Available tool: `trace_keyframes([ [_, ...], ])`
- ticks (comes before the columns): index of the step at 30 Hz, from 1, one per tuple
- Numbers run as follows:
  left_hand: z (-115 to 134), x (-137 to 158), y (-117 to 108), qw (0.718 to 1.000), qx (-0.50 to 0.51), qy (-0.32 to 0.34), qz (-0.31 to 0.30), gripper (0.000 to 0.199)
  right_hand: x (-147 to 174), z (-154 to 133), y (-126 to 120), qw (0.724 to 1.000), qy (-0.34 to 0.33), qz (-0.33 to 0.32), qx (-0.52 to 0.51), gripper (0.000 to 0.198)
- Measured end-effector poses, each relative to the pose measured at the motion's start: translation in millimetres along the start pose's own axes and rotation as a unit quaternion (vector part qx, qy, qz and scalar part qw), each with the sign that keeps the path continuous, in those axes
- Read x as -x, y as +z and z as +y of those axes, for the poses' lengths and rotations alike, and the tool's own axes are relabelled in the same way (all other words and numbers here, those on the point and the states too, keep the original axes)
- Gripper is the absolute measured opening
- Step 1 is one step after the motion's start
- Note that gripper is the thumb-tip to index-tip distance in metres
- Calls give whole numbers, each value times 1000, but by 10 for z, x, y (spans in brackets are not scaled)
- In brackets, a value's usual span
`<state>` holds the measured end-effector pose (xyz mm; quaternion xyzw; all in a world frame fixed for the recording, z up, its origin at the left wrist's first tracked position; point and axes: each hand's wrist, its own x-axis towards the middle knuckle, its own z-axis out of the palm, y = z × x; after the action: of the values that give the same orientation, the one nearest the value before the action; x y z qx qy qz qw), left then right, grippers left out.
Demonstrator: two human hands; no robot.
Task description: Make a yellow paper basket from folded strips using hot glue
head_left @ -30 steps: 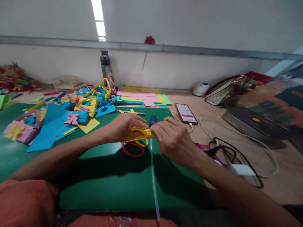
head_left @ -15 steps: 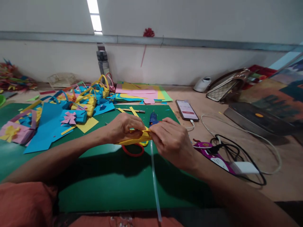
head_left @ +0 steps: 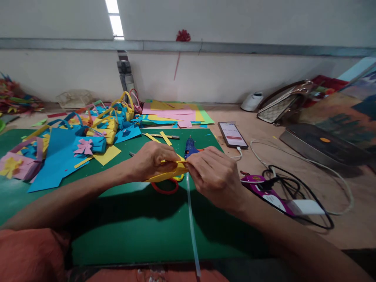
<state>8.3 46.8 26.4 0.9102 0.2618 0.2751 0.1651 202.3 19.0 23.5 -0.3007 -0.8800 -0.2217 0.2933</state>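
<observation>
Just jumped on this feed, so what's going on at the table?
A person holds a yellow paper piece in the left hand while the right hand pinches its right end. A blue glue gun lies just beyond the hands on the green mat. Small paper baskets stand to the left.

I'm sat at a brownish table (head_left: 346, 231) facing a plain pale wall (head_left: 223, 82). There's a grey rail (head_left: 241, 47) running right across it, and a bright strip of light (head_left: 116, 26) glowing up top, left of centre.
</observation>
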Motion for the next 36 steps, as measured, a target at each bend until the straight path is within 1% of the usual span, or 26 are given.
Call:
trace_keyframes([
  [5, -6, 9, 28, 1000, -15, 16, 13, 25, -1, -3, 8, 1000, -12, 4, 22, 18],
  [11, 18, 9, 25, 999, -33, 21, 4, 26, 17, -23, -4, 998, -27, -1, 55, 16],
  [17, 61, 6, 23, 999, -49, 20, -3, 27, 28, -37, -16, 998, -26, -5, 60, 18],
  [20, 59, 8, 34, 997, -63, 32, 9, 29, 20, -31, -30, 998, -30, -6, 54, 17],
  [23, 53, 16, 47, 996, -75, 47, 26, 30, 13, -33, -39, 996, -46, 8, 76, 15],
  [28, 55, 27, 72, 993, -98, 52, 43, 30, 31, -66, -31, 989, -73, 39, 120, 11],
  [30, 57, 29, 82, 992, -105, 50, 57, 30, 46, -88, -29, 987, -80, 48, 129, 13],
  [32, 59, 28, 87, 991, -104, 46, 64, 31, 62, -112, -31, 986, -85, 43, 134, 17],
  [36, 61, 21, 72, 992, -102, 45, 53, 31, 75, -151, -44, 990, -80, 15, 119, 23],
])
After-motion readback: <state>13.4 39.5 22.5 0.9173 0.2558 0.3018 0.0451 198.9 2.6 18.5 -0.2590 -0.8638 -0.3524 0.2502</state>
